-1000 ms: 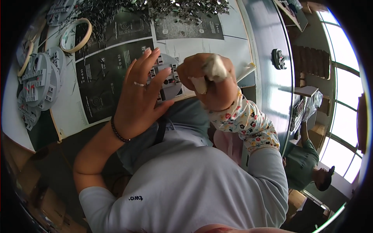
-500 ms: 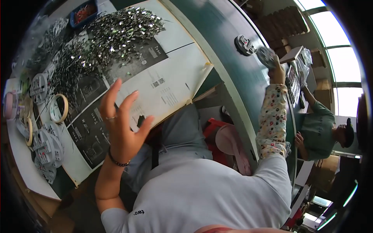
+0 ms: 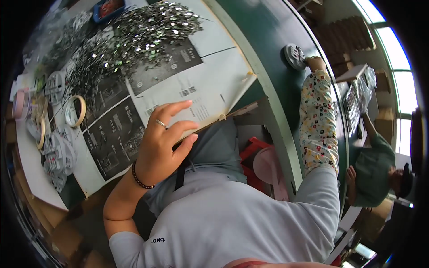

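Observation:
My left hand [image 3: 166, 139], with a ring and a dark bead bracelet, hovers palm down over the near edge of the paper-covered table [image 3: 214, 99]. Its fingers are apart and hold nothing. Far to the right, my right hand [image 3: 316, 64], below a flowered sleeve, reaches across the green work surface [image 3: 268, 42]. Its curled fingers grip the edge of a grey round plastic part [image 3: 295, 56], at a small stack on that surface; the fingertips are partly hidden. A heap of small shiny metal pieces [image 3: 156, 29] covers the table's far side.
At the left lie tape rolls [image 3: 75, 111] and stacked grey round parts [image 3: 60, 149]. A blue bin [image 3: 107, 10] stands at the back. A raised pale edge [image 3: 272, 105] borders the green surface. A pink stool [image 3: 268, 165] is below. A co-worker in green [image 3: 373, 167] is at the right.
My right hand has brought the grey round part onto the one lying on the green surface. My left hand has moved right, its fingers now pointing rightward. The view has shifted slightly.

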A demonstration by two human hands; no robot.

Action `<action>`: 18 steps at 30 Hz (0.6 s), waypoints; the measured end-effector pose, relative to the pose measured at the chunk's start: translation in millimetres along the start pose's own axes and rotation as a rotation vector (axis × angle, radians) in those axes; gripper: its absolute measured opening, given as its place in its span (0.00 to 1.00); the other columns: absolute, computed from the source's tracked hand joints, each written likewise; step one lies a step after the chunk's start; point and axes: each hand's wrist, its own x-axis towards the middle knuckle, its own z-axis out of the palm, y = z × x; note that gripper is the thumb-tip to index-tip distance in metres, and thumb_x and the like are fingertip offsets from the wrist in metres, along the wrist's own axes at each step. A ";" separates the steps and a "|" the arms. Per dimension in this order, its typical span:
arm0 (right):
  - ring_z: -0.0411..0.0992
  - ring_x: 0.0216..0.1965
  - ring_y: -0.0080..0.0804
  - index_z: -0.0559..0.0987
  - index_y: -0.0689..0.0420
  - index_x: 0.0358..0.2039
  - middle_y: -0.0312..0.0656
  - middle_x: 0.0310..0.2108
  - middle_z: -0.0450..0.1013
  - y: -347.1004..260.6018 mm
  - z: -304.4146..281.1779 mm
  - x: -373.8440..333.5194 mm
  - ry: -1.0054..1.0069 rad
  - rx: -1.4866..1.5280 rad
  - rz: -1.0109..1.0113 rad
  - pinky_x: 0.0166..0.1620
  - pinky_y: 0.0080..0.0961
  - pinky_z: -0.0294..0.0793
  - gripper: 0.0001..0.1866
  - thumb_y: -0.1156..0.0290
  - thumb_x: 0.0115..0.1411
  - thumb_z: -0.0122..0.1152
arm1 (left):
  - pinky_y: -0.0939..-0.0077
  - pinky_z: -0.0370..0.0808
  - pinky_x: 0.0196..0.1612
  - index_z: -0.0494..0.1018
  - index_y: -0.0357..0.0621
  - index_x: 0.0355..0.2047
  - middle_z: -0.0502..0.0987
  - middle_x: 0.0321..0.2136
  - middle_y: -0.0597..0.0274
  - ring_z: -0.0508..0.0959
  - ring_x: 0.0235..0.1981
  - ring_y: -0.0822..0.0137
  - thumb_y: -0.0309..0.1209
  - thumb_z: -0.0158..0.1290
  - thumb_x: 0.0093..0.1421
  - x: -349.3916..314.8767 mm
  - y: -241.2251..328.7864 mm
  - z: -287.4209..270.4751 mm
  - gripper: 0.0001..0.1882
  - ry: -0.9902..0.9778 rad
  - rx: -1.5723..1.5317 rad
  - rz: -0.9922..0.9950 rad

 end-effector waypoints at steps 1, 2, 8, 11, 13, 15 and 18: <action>0.81 0.36 0.36 0.86 0.59 0.41 0.50 0.34 0.83 -38.6 0.5 -14.2 0.096 -0.184 -0.080 0.43 0.32 0.79 0.25 0.49 0.56 0.66 | 0.66 0.70 0.57 0.77 0.39 0.42 0.75 0.54 0.51 0.75 0.54 0.56 0.22 0.60 0.57 -6.0 -2.8 -4.5 0.11 0.010 -0.041 -0.062; 0.81 0.35 0.35 0.85 0.60 0.41 0.49 0.35 0.82 -74.2 -5.1 -37.2 0.099 0.060 -0.321 0.41 0.30 0.79 0.20 0.55 0.58 0.65 | 0.68 0.71 0.56 0.77 0.39 0.42 0.76 0.54 0.52 0.76 0.53 0.58 0.23 0.60 0.58 -11.4 -5.7 -8.9 0.11 0.016 -0.086 -0.118; 0.78 0.37 0.42 0.81 0.59 0.44 0.46 0.41 0.77 -268.2 -29.1 -232.4 -0.248 0.365 -1.663 0.41 0.31 0.80 0.18 0.85 0.51 0.60 | 0.74 0.71 0.53 0.73 0.39 0.54 0.78 0.51 0.61 0.76 0.49 0.69 0.29 0.58 0.65 1.2 -40.4 -32.5 0.18 0.146 -0.749 -0.619; 0.78 0.39 0.47 0.81 0.58 0.44 0.46 0.42 0.77 -307.6 -21.4 -286.0 -0.197 0.392 -1.773 0.41 0.33 0.80 0.18 0.83 0.51 0.60 | 0.78 0.71 0.49 0.69 0.39 0.60 0.78 0.49 0.64 0.75 0.46 0.75 0.31 0.57 0.67 -6.4 -44.0 -38.4 0.23 0.104 -0.979 -0.677; 0.77 0.39 0.49 0.81 0.57 0.44 0.46 0.43 0.77 -321.6 -10.1 -295.3 -0.194 0.559 -1.669 0.41 0.35 0.80 0.16 0.81 0.54 0.59 | 0.80 0.70 0.45 0.66 0.39 0.63 0.78 0.44 0.67 0.74 0.42 0.78 0.31 0.58 0.66 -33.4 -37.3 -42.7 0.26 0.232 -0.909 -0.638; 0.77 0.38 0.49 0.81 0.57 0.45 0.46 0.43 0.77 -333.0 8.0 -298.6 -0.191 0.475 -1.596 0.41 0.36 0.80 0.16 0.80 0.55 0.59 | 0.82 0.69 0.43 0.65 0.40 0.64 0.78 0.42 0.69 0.73 0.40 0.80 0.31 0.58 0.66 -58.5 -39.4 -40.7 0.28 0.307 -0.870 -0.624; 0.77 0.37 0.48 0.81 0.57 0.47 0.46 0.42 0.77 -341.6 35.8 -309.7 -0.181 0.335 -1.491 0.40 0.37 0.79 0.17 0.79 0.56 0.59 | 0.81 0.68 0.37 0.70 0.41 0.60 0.77 0.36 0.69 0.70 0.33 0.80 0.30 0.60 0.64 -89.4 -44.3 -33.6 0.25 0.458 -0.658 -0.637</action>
